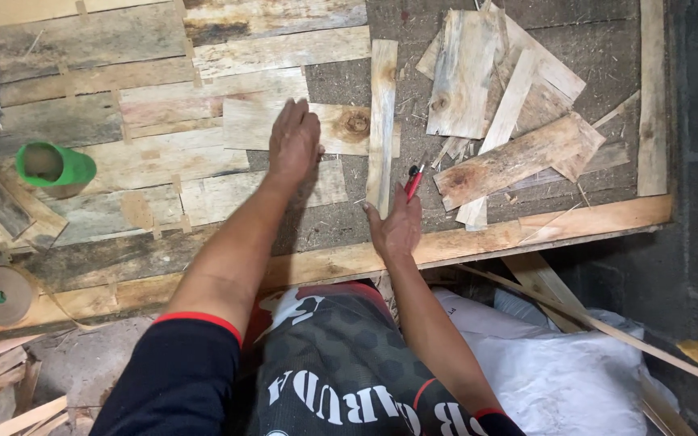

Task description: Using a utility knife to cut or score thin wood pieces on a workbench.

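A pale, knotted veneer piece [341, 127] lies flat on the table beside a narrow upright strip [381, 121], while a red-handled cutter [414, 181], possibly a small knife, points up from the other hand.

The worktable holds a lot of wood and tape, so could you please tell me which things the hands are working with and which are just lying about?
In hand:
- left hand flat on a knotted veneer sheet
- right hand holding a red-handled cutter
- narrow upright veneer strip between the hands

Lying about:
- green tape roll
- brown paper tape roll
- heap of veneer offcuts
- white sack below the table
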